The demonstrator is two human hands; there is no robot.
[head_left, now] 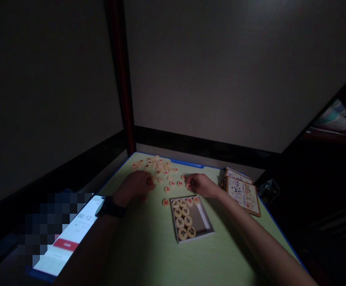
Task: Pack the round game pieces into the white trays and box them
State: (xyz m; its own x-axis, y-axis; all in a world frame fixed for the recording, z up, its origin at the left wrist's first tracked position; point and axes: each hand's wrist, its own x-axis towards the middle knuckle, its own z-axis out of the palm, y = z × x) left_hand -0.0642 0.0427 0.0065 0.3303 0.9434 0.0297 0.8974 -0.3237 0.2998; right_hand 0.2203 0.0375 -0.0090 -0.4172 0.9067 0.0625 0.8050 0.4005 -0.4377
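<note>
Several round pale game pieces (160, 169) with red and black marks lie scattered at the far side of a light green table (149, 246). A small open box (205, 223) near the middle holds several pieces in rows on its left side. My left hand (135, 186), with a dark watch on the wrist, rests curled on the table beside the loose pieces and seems to pinch one. My right hand (200, 185) is curled just beyond the box's far edge, with its fingertips on a loose piece.
A box lid with a printed pattern (243, 194) lies right of the box, near the table's right edge. A lit phone screen (71, 234) with a timer sits at the left edge. A dark red post (124, 79) stands behind the table.
</note>
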